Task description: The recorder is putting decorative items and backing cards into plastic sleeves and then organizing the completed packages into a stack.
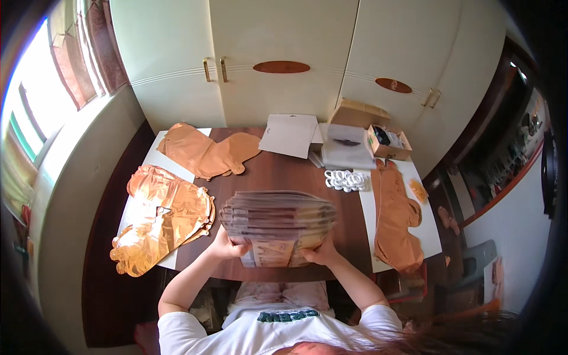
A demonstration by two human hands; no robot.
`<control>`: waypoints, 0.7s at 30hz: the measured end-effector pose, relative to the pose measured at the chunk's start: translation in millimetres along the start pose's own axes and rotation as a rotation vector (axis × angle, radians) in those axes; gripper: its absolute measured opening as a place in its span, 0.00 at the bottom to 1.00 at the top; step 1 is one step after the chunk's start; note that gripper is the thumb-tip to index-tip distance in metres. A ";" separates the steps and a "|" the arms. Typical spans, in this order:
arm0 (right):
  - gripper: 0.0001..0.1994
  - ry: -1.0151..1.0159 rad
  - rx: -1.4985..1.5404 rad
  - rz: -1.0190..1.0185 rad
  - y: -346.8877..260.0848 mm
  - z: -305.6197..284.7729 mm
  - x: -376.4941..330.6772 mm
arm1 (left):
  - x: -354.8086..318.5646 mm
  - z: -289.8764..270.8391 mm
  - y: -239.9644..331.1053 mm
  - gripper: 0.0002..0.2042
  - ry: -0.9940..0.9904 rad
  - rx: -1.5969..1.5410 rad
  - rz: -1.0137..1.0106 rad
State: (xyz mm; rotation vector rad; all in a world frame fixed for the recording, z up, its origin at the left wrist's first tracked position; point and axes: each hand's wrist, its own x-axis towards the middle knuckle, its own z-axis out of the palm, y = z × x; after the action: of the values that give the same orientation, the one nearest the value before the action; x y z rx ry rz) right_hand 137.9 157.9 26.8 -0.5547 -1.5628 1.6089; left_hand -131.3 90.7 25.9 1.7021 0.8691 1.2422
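Note:
A thick stack of flat printed packets (pixel 277 223) is held up above the near middle of the table, its layered edges facing away from me. My left hand (pixel 227 245) grips its left side, thumb over the near face. On the opposite side my right hand (pixel 321 251) holds it in the same way; the fingers of both hands are partly hidden behind the stack. To the left lie shiny copper-coloured foil balloons (pixel 165 213), flat and piled. Farther back is another flat matte copper foil balloon (pixel 207 154). More flat foil balloons (pixel 393 219) lie at the right.
Beyond the stack are white cards (pixel 289 135), clear plastic sheets (pixel 349 148) and a small cardboard box (pixel 389 142) with dark items. White looped coils (pixel 346 180) and a yellowish bundle (pixel 419 190) sit at the right of the brown table (pixel 266 171). Cream cabinets (pixel 284 35) stand behind.

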 end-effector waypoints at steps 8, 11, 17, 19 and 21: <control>0.67 -0.164 -0.359 -0.122 68.2 -46.1 -15.7 | -2.1 16.5 -5.7 0.63 0.050 -0.173 0.067; 0.66 -0.068 -0.066 -0.251 56.4 -30.2 -13.7 | -1.6 31.0 4.0 0.67 0.188 -0.286 0.111; 0.71 -0.323 -0.184 0.066 53.2 -49.4 -10.1 | -11.9 21.9 -11.9 0.70 0.158 -0.190 0.130; 0.71 -0.367 -0.212 0.107 45.9 -47.0 -7.2 | -12.6 22.6 -11.4 0.71 0.155 -0.218 0.097; 0.70 -0.322 -0.026 0.049 35.6 -42.4 -4.3 | -10.7 23.8 -13.4 0.71 0.150 -0.233 0.083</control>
State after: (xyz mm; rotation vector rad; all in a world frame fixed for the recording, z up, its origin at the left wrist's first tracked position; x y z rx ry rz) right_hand 164.8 183.8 -14.4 -0.3616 -1.8181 1.7838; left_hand -112.0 81.4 5.7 1.4869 0.7151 1.4819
